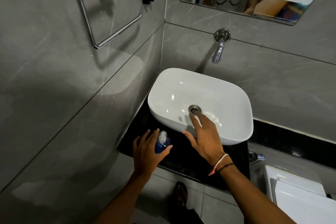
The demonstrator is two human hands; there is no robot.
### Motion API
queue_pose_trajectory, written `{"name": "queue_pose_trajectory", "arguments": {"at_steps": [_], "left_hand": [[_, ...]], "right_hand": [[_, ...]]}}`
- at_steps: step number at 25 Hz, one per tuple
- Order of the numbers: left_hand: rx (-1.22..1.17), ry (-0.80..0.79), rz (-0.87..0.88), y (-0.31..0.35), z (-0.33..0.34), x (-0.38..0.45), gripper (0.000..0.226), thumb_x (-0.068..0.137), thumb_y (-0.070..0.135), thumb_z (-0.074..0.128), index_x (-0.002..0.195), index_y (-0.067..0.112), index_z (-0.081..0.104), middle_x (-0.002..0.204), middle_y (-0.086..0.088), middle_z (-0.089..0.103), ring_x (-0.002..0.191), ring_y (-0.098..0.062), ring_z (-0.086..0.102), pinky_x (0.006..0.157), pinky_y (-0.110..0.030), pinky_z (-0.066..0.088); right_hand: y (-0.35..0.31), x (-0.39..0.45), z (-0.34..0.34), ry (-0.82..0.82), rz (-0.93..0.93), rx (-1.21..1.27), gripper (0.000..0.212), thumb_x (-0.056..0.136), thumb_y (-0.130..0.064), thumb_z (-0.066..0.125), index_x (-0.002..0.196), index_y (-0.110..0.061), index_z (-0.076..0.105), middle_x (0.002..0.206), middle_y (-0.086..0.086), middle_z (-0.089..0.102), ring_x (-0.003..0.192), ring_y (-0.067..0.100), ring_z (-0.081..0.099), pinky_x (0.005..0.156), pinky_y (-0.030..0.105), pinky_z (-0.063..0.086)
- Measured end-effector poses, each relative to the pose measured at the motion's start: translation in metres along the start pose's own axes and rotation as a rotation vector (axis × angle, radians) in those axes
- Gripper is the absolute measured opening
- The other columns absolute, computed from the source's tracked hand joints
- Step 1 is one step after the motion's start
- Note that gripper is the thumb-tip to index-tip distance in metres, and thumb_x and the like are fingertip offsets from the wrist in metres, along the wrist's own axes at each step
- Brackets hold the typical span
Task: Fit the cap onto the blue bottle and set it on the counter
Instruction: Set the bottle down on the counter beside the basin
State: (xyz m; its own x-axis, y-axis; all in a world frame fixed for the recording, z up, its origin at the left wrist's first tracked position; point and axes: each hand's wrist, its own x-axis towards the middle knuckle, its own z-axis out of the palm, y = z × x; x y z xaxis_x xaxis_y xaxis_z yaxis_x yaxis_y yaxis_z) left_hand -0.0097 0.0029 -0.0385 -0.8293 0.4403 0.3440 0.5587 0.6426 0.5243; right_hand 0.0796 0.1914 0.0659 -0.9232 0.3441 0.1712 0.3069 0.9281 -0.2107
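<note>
So the left hand (147, 148) is wrapped loosely around the bottle (161, 143), fingers spread on its far-left side and thumb curling round the near-right side. Looks like it's touching the bottle but honestly can't tell how firm the grip is. The bottle's blue, standing upright on the surface (183, 156), close to the surface's left front corner, just left of the sink (200, 103). A clear cap (162, 135) sits on top of it; whether it's fully seated I can't say.

Right hand (203, 132) is open and flat, fingers stretched out, holding nothing. It reaches over the sink's front rim, fingertips almost at the drain (195, 109), thumb out toward the left near the rim. There's a white band and a dark thread on that wrist.

The sink is a white rounded bowl sitting on the black surface, taking up most of it. A chrome tap (219, 49) sticks out of the grey tiled wall above the sink's back edge. A chrome towel ring (101, 18) hangs on the left wall.
</note>
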Motion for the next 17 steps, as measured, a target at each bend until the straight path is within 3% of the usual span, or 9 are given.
{"name": "queue_pose_trajectory", "arguments": {"at_steps": [3,5,8,12,14,17], "left_hand": [[-0.016,0.028,-0.027,-0.028,-0.012,0.017,0.073,0.07,0.064,0.07,0.127,0.018,0.064,0.121,-0.008,0.071,0.12,-0.026,0.061,0.096,-0.051,0.048],[-0.002,0.052,-0.025,-0.049,-0.022,0.031,0.071,0.072,0.065,0.068,0.124,0.016,0.065,0.114,-0.01,0.073,0.109,-0.028,0.065,0.089,-0.047,0.054],[-0.008,0.097,-0.02,-0.063,-0.03,0.038,0.067,0.073,0.065,0.067,0.113,0.01,0.069,0.102,-0.013,0.074,0.094,-0.028,0.069,0.078,-0.035,0.056],[-0.034,0.098,-0.027,-0.062,-0.029,0.039,0.071,0.076,0.07,0.063,0.113,0.009,0.069,0.103,-0.013,0.074,0.095,-0.028,0.069,0.079,-0.036,0.057],[-0.07,0.077,-0.036,-0.058,-0.033,0.038,0.081,0.074,0.073,0.063,0.125,0.01,0.062,0.115,-0.014,0.071,0.105,-0.029,0.067,0.086,-0.039,0.058],[-0.161,0.1,-0.016,-0.049,-0.047,0.038,0.094,0.076,0.072,0.061,0.148,0.017,0.037,0.144,-0.013,0.053,0.132,-0.027,0.051,0.104,-0.041,0.049]], "right_hand": [[0.027,-0.016,0.003,-0.139,0.222,-0.159,0.097,0.089,-0.079,0.01,0.161,-0.014,0.025,0.166,0.025,0.024,0.155,0.043,0.021,0.125,0.057,0.02],[0.041,-0.026,0.008,-0.143,0.271,-0.169,0.113,0.08,-0.085,-0.013,0.161,-0.016,0.025,0.166,0.026,0.024,0.155,0.044,0.021,0.124,0.062,0.019],[0.045,-0.03,0.012,-0.156,0.299,-0.17,0.113,0.081,-0.085,-0.013,0.159,-0.016,0.03,0.163,0.027,0.032,0.152,0.046,0.028,0.122,0.064,0.025],[0.047,-0.029,0.014,-0.163,0.298,-0.178,0.114,0.079,-0.086,-0.014,0.161,-0.018,0.026,0.164,0.026,0.029,0.153,0.045,0.025,0.124,0.063,0.021],[0.047,-0.028,0.012,-0.184,0.294,-0.172,0.115,0.077,-0.087,-0.016,0.161,-0.019,0.024,0.166,0.025,0.026,0.155,0.044,0.022,0.125,0.062,0.019],[0.05,-0.029,0.013,-0.191,0.292,-0.181,0.116,0.074,-0.088,-0.018,0.162,-0.022,0.017,0.168,0.023,0.02,0.157,0.041,0.016,0.126,0.061,0.015]]}}
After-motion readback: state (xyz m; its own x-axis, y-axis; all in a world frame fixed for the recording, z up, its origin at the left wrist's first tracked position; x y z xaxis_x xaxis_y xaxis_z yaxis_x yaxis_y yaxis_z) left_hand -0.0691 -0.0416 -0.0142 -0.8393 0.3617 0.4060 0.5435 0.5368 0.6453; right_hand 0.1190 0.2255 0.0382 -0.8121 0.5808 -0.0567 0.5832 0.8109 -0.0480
